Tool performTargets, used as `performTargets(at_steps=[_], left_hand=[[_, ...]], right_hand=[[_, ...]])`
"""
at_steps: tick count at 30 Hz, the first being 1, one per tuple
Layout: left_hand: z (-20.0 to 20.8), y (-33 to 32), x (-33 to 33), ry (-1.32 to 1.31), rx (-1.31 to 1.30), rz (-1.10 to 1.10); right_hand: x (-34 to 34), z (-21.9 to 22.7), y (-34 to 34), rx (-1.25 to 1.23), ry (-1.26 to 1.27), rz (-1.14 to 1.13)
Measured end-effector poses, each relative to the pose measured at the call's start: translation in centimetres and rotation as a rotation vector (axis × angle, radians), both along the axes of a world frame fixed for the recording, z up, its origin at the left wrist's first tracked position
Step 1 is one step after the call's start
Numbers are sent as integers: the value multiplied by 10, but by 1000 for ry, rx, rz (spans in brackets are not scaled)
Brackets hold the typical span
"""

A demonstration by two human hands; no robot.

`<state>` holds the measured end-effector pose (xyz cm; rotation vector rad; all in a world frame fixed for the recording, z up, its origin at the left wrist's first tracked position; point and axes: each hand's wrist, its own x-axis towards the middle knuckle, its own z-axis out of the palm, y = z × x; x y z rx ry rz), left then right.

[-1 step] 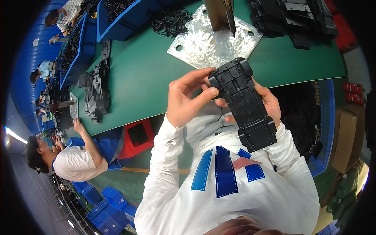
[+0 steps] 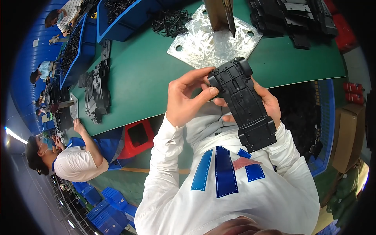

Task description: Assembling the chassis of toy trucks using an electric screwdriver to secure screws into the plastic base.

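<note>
A long black moulded plastic part [image 2: 249,102], shaped like a toy-car chassis, is held tilted in front of my body, just off the near table edge. Its face toward me has ribs, small holes and wider blocks at both ends. My left hand [image 2: 187,96] is closed on its upper left corner, thumb in front and index finger at the top edge. From the right side my right hand [image 2: 268,102] grips the same part; some fingertips show past its left edge, the rest are hidden behind it. Beyond it, a metal plate [image 2: 203,55] with corner holes carries an upright post [image 2: 216,15].
Blue bins [image 2: 117,33] of small black parts stand at the far left, beside a loose heap [image 2: 170,23]. Black parts lie stacked at left [image 2: 98,92] and far right [image 2: 290,17] on the green table [image 2: 135,78]. A co-worker [image 2: 80,162] sits left, near a red stool [image 2: 147,133].
My hands and the black plastic part have hardly moved. The co-worker's head at the left has shifted slightly.
</note>
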<state>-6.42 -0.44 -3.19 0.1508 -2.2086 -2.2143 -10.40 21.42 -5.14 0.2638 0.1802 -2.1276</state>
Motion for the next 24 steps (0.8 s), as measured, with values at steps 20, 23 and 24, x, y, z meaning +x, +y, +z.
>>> performTargets(at_steps=[20, 23, 24], left_hand=[[-5, -4, -40, 28, -75, 43], [-6, -6, -47, 19, -135, 52], [-8, -8, -49, 19, -135, 50]], right_hand=[[-23, 0, -7, -76, -156, -33], [-31, 1, -9, -41, -159, -49], [-33, 2, -10, -41, -159, -51]])
